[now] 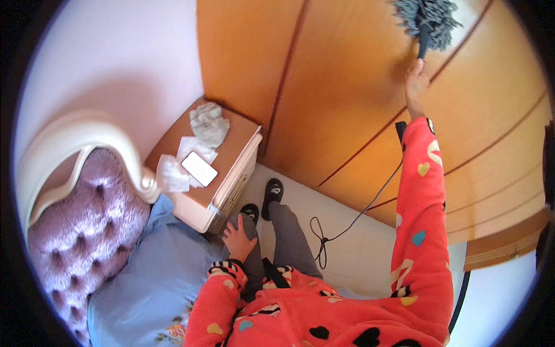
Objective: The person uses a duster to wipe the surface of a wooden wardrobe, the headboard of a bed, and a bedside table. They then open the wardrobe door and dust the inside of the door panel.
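With my arm stretched out, my right hand (417,82) grips the dark handle of a grey microfibre duster (427,21). The duster's fluffy head is up against or close before the orange-brown wooden wardrobe doors (347,86); whether it touches them I cannot tell. My left hand (239,240) rests on my knee, fingers spread, holding nothing. Beyond that hand stands a bedside cabinet (243,126) with a brown top. On it lie a white-screened smartphone (199,169), crumpled white tissue or plastic (172,173) and a bunched grey cloth (210,125).
To the left is a bed with a purple tufted headboard (86,225) in a cream frame and blue bedding (156,269). A thin black cord (355,219), looped in a knot, hangs from near my right sleeve over the pale floor (347,256). My feet wear black slippers (273,191).
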### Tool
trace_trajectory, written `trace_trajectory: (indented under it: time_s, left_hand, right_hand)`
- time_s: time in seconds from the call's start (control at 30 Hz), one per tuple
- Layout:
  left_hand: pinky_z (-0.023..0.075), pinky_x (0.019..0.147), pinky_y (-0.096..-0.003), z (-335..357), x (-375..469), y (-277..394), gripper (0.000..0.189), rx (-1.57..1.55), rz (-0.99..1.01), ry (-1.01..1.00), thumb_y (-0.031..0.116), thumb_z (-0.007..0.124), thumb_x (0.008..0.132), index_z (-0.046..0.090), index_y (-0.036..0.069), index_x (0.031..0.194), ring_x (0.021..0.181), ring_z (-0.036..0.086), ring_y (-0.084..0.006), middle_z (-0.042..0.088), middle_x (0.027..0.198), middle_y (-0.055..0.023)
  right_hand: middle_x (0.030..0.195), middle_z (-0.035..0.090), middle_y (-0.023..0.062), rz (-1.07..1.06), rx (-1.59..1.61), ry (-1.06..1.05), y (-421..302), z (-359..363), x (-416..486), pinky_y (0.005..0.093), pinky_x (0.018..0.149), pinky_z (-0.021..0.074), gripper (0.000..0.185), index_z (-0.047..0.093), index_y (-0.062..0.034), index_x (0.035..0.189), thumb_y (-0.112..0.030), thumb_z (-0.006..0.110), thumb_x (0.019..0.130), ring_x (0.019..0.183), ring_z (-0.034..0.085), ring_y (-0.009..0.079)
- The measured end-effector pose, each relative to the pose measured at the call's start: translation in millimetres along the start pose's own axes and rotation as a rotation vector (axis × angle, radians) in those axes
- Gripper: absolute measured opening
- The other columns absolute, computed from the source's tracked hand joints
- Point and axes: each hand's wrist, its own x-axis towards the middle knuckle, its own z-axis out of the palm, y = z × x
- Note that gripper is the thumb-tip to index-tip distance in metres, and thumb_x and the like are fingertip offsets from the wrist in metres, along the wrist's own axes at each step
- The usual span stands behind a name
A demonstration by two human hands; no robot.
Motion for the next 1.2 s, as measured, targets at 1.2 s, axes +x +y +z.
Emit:
trace_trajectory:
  time_s: [1.2]
  left_hand:
    - [0.0432,0.093,-0.0584,-11,3,-4,0.113,-0.051,-0.058,-0.024,0.044,0.084,0.065,0.02,0.025,0.157,0.12,0.046,-0.0451,0.038,0.142,-0.0267]
  right_hand:
    - [0.079,0.068,0.0226,-0.085,-0.814,-1.227,142,69,-368,0.0572,0.066,0.0484,0.04,0.061,-0.0063,0.107,-0.043,0.047,0.101,0.074,0.065,0.0457]
